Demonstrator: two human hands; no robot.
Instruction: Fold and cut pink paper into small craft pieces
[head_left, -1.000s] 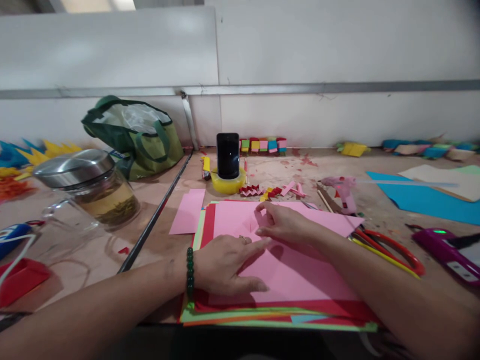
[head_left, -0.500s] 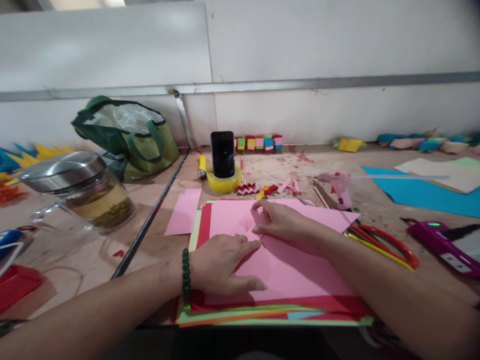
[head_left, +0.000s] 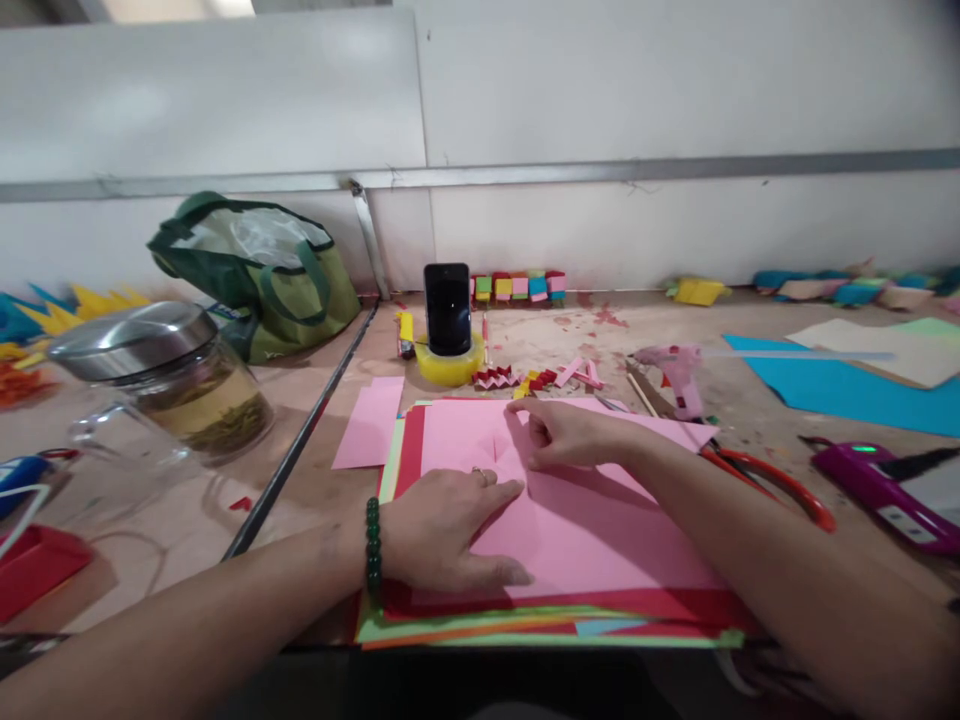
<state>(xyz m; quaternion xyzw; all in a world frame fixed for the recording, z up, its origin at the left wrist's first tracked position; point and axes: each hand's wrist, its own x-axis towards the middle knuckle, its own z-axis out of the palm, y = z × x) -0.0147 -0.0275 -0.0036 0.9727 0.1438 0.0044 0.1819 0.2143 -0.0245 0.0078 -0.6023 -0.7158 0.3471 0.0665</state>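
A pink paper sheet [head_left: 592, 535] lies on top of a stack of coloured papers [head_left: 540, 630] at the table's near edge. My left hand [head_left: 442, 525], with a green bead bracelet on the wrist, lies flat on the sheet's left part, fingers stretched out. My right hand [head_left: 574, 435] rests farther back with its fingers curled, pinching the pink sheet at a fold near the sheet's upper middle.
A phone [head_left: 448, 308] stands in a yellow tape roll [head_left: 448, 368]. A glass jar with a metal lid [head_left: 165, 385] and a green bag [head_left: 259, 275] sit at left. A pink glue gun [head_left: 675, 375], red scissors [head_left: 780, 485], blue paper [head_left: 840, 385] and a purple device [head_left: 885, 485] lie at right.
My right hand has slid slightly right and back along the fold on the pink sheet. My left hand stays flat in place.
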